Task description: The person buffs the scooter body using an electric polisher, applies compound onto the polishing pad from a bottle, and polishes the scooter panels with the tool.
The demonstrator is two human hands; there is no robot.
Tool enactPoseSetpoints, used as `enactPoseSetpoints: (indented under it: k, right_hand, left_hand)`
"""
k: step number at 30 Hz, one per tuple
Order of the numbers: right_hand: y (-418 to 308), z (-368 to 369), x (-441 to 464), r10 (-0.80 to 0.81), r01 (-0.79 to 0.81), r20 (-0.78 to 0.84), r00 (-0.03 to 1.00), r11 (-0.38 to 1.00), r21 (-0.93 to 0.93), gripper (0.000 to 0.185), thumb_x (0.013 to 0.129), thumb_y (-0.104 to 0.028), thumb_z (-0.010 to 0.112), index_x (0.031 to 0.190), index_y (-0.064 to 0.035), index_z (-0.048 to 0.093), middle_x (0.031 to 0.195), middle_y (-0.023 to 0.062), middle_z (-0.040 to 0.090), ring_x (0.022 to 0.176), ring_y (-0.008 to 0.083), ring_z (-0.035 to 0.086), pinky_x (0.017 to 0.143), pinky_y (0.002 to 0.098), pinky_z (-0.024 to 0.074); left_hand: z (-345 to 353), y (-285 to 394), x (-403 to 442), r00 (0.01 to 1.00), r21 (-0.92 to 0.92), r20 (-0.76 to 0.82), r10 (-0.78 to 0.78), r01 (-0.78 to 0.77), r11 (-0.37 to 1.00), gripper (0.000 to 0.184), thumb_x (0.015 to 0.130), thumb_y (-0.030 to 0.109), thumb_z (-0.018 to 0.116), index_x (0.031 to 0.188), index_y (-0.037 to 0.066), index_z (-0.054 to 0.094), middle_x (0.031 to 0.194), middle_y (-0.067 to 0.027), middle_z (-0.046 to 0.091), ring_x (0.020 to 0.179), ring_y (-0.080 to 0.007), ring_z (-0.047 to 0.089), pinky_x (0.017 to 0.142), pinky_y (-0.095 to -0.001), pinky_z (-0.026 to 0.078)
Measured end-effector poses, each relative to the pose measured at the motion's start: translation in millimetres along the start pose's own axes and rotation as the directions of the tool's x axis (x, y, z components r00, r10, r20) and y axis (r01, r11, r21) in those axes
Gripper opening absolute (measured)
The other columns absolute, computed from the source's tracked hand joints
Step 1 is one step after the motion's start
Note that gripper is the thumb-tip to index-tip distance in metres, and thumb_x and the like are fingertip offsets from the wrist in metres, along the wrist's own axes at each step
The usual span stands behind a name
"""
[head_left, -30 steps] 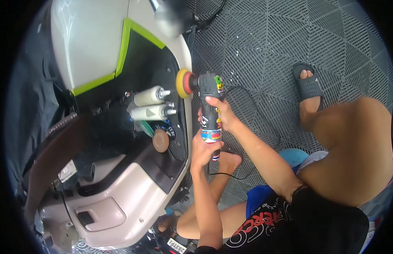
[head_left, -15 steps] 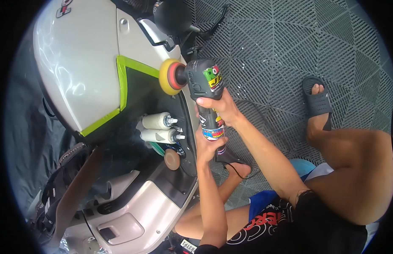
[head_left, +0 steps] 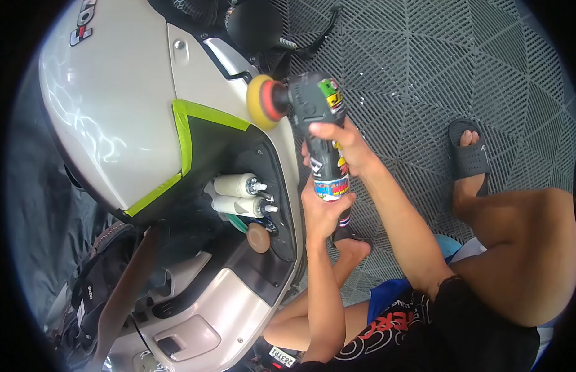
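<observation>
Both my hands hold a black polisher (head_left: 325,158) covered in colourful stickers. My right hand (head_left: 347,146) wraps round its neck, just behind the head, with the thumb across the top. My left hand (head_left: 325,211) grips the body further back. The yellow foam pad (head_left: 261,102) on a red-orange backing faces the silver-white scooter panel (head_left: 127,80), by the panel's narrow edge strip. Whether the pad touches that strip, I cannot tell. Green masking tape (head_left: 213,116) borders the panel beside the dark inner compartment.
Two white bottles (head_left: 238,204) and a round brown pad (head_left: 258,238) sit in the compartment. A mirror (head_left: 254,25) and a lever are at the top. A black bag (head_left: 93,279) lies at the left. Grey grid tiles (head_left: 399,74) cover the floor, with my sandalled foot (head_left: 469,149) on them.
The polisher and both hands have shifted slightly right, and the pad has moved up along the panel edge. The scooter sits slightly lower in view.
</observation>
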State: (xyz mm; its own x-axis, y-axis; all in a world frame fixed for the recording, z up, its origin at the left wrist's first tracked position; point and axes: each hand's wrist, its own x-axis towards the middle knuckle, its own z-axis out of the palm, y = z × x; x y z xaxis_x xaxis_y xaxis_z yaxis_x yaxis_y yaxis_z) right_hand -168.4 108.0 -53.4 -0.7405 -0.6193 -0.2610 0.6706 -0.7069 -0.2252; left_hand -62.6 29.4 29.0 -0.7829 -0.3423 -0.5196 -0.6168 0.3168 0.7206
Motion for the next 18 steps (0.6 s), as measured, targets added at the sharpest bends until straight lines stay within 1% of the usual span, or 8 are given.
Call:
enactPoseSetpoints:
  k: [2,3,4,6,9,10,14,18]
  right_hand:
    - [2.2,-7.5,3.4,0.095,-0.091,-0.049,0.994,0.992,0.083,0.05,0.086,-0.044,0.071,0.111,-0.001,0.062,0.079,0.0161,0.069,0.066,0.025,0.071,0.062,0.0357,0.0615]
    - [4.9,-12.5,3.5,0.147,-0.14,-0.063,0.987,0.985,0.103,0.049,0.085,-0.042,0.073,0.11,-0.0018,0.061,0.079,0.0169,0.069,0.066,0.0253,0.071,0.062,0.0365,0.0615]
    - [8.5,-13.9,0.7,0.135,-0.13,-0.049,0.99,0.986,0.102,0.05,0.084,-0.041,0.074,0.112,-0.002,0.061,0.08,0.0169,0.069,0.066,0.0253,0.071,0.062,0.037,0.0616]
    - [23.1,-14.9,-6.3,0.094,-0.092,-0.026,0.995,0.993,0.076,0.052,0.083,-0.036,0.076,0.118,-0.0024,0.059,0.081,0.0167,0.069,0.065,0.0254,0.071,0.061,0.0376,0.0615]
    - [34.3,-3.5,-14.5,0.018,-0.018,0.005,1.0,1.0,-0.009,0.048,0.08,-0.026,0.078,0.117,-0.0008,0.059,0.083,0.0148,0.067,0.07,0.0235,0.07,0.064,0.0361,0.061]
    - [37.3,0.4,-15.6,0.007,-0.007,0.017,1.0,1.0,0.008,0.046,0.079,-0.021,0.079,0.115,-0.0005,0.06,0.083,0.0125,0.067,0.072,0.0221,0.069,0.066,0.0363,0.0608]
    - [24.3,22.5,-11.1,-0.077,0.081,0.091,0.993,0.996,-0.043,0.041,0.077,-0.018,0.08,0.11,-0.0005,0.062,0.084,0.009,0.066,0.074,0.0196,0.069,0.066,0.0355,0.0599]
    - [-19.5,66.4,3.2,-0.215,0.23,0.124,0.969,0.966,-0.121,0.037,0.078,-0.019,0.082,0.105,-0.0009,0.065,0.083,0.0069,0.067,0.073,0.0162,0.068,0.063,0.0306,0.0566]
  left_hand:
    - [2.4,6.4,-1.1,0.996,0.062,-0.029,-0.079,0.081,0.995,0.047,0.068,0.008,0.083,0.109,-0.001,0.063,0.091,-0.0073,0.07,0.08,-0.0143,0.067,0.073,-0.0307,0.054]
    - [3.6,2.8,-3.1,0.997,0.068,-0.037,-0.071,0.074,0.995,0.046,0.068,0.008,0.083,0.109,-0.001,0.063,0.091,-0.0066,0.07,0.079,-0.0137,0.066,0.073,-0.0299,0.054]
    - [4.3,-4.9,-5.4,0.997,0.072,-0.045,-0.058,0.061,0.996,0.045,0.068,0.008,0.083,0.108,-0.001,0.063,0.091,-0.0059,0.07,0.079,-0.0132,0.065,0.072,-0.0292,0.053]
    - [-1.5,-20.8,-10.1,0.998,0.121,-0.043,-0.04,0.045,0.992,0.047,0.067,0.008,0.084,0.108,-0.001,0.063,0.092,-0.005,0.069,0.079,-0.0129,0.066,0.073,-0.0283,0.053]
    - [-12.5,-36.8,-18.7,0.998,-0.021,-0.025,-0.054,0.054,0.998,0.049,0.065,0.008,0.085,0.109,-0.001,0.064,0.093,-0.005,0.069,0.08,-0.0134,0.066,0.075,-0.0284,0.054]
    - [-16.2,-38.5,-20.3,0.999,-0.016,-0.031,-0.029,0.029,0.999,0.05,0.064,0.008,0.086,0.108,-0.002,0.064,0.093,-0.0051,0.07,0.08,-0.0139,0.067,0.074,-0.0286,0.054]
    - [-27.9,-20.5,-26.6,0.999,-0.011,-0.034,-0.042,0.042,0.999,0.05,0.065,0.008,0.087,0.108,-0.001,0.063,0.096,-0.0071,0.071,0.082,-0.0145,0.068,0.075,-0.0295,0.054]
    - [-38.1,16.5,-18.8,0.999,-0.146,-0.034,-0.014,0.009,0.989,0.054,0.064,0.008,0.087,0.111,-0.002,0.063,0.1,-0.0066,0.07,0.085,-0.0149,0.067,0.078,-0.0295,0.054]
